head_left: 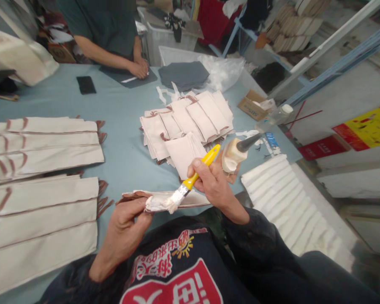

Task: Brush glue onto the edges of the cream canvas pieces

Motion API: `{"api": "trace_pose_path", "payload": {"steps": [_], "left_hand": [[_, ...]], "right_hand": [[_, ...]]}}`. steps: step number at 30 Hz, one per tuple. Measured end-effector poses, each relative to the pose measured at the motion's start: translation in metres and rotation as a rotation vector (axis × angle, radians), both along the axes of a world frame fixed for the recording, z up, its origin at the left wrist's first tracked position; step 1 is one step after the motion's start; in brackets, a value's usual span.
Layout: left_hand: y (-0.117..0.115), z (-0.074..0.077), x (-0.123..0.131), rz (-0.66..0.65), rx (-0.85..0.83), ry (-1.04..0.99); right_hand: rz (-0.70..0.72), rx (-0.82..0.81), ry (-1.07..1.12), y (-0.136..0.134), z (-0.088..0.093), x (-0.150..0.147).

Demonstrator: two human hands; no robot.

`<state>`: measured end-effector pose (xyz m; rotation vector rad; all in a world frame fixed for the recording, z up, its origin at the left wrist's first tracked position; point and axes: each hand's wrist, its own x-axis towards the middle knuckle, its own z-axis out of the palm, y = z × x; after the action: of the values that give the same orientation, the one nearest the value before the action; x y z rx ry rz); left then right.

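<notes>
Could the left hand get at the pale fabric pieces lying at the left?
Probably yes: nothing visibly stands between the left hand and the pale fabric pieces, though it would likely need to release the cloth piece it holds.

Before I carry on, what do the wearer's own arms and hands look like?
The dark, nearly black sleeves end short of the hands, and I can make out no markings on them. The left hand and right hand are both bare, with no gloves and no ring or watch visible.
</notes>
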<state>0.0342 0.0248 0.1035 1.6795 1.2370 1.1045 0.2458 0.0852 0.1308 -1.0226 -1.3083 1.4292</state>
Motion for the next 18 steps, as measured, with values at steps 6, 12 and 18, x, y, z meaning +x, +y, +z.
{"api": "trace_pose_path", "payload": {"steps": [6,12,18], "left_hand": [[0.001,-0.004,-0.001,0.016,-0.153,-0.036],[0.003,-0.014,-0.008,-0.059,-0.506,-0.317],[0.008,-0.002,-0.011,-0.1,-0.641,-0.482]], "right_hand": [[0.11,-0.069,-0.01,0.009,0.009,0.003],[-0.157,0.119,0.016,0.003,0.016,-0.002],[-0.143,0.328,-0.021,-0.016,0.002,-0.01]]}}
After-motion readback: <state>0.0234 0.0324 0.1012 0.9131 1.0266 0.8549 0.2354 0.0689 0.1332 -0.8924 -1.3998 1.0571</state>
